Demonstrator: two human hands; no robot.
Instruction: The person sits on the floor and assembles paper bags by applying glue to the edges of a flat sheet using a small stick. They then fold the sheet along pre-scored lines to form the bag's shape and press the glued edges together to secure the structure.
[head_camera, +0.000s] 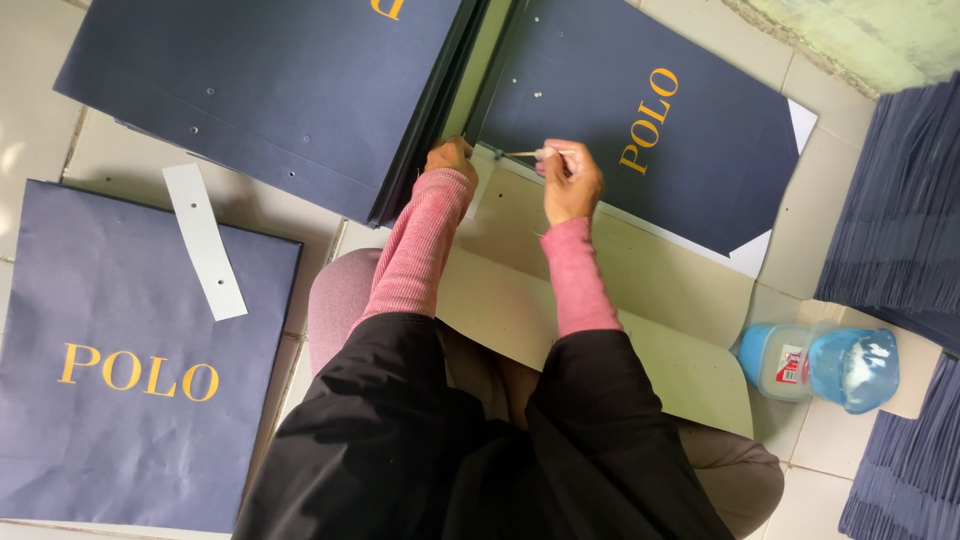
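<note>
Right hand (570, 180) pinching thin stick (525, 154); left hand (452, 158) clenched on flattened navy bag (650, 130) edge. Risk: smearing or misalignment if bag shifts.

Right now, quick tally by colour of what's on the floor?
Navy paper sheets or stacks: 5
White strip: 1
Beige board: 1
Blue jar: 1
Total: 8
</note>
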